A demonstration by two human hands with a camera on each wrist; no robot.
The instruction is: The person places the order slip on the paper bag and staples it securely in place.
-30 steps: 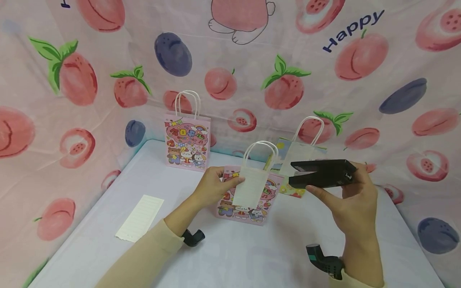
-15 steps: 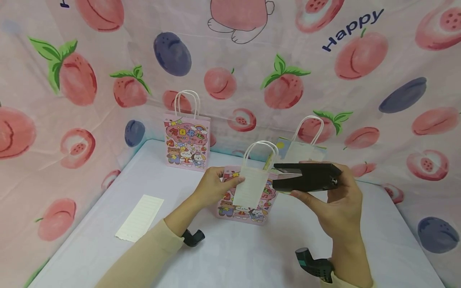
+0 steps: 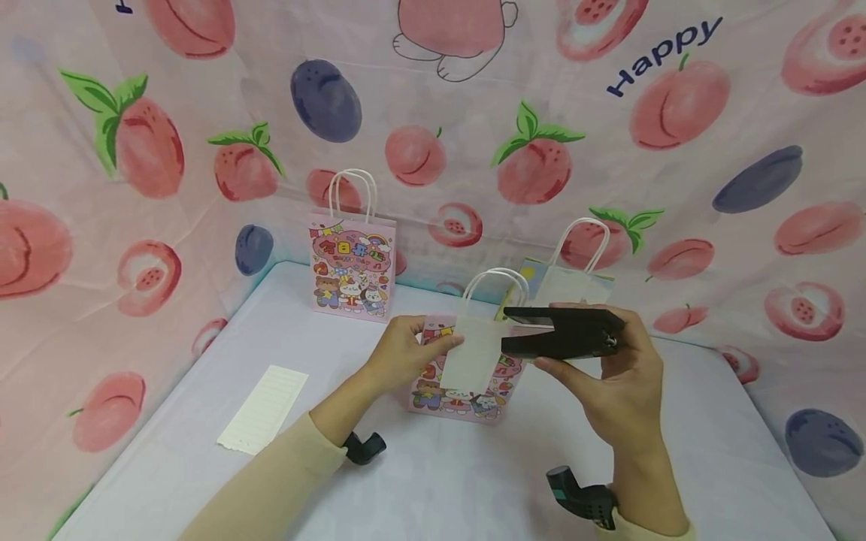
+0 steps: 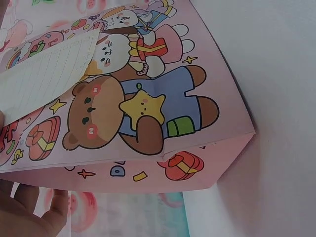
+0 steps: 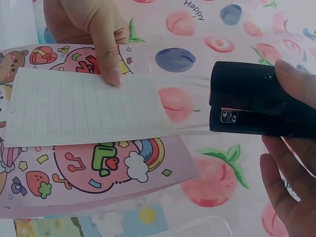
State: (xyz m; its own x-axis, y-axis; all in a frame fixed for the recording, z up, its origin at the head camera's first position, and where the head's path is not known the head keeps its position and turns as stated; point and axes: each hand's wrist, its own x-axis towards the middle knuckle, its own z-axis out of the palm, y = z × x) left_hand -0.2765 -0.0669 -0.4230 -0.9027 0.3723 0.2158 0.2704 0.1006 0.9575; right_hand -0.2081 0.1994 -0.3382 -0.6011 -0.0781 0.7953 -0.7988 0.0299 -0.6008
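Note:
My left hand point(image 3: 406, 352) pinches the left side of a pink cartoon paper bag point(image 3: 425, 398). Its thumb presses a lined paper slip point(image 3: 468, 357) flat against the bag's front, near the top. The bag's white handles point(image 3: 497, 278) rise behind the slip. In my right hand point(image 3: 619, 398) is a black stapler point(image 3: 568, 333), gripped at its back end with the thumb on one side and fingers on the other. The stapler's mouth is spread and points left, its tip overlapping the bag's right upper part in the head view. In the right wrist view the stapler point(image 5: 247, 101) is just beyond the slip's top edge.
A second pink bag point(image 3: 352, 267) stands upright at the back left. Behind the stapler is another bag with white handles point(image 3: 585, 240), partly hidden. A loose lined slip point(image 3: 262, 409) lies on the white table point(image 3: 446, 481) at left. Fruit-patterned cloth point(image 3: 446, 203) hangs behind.
My right hand has moved left with the stapler, bringing its mouth from beside the bag to the bag's upper right. The left hand, bag and slip have shifted only slightly to the right.

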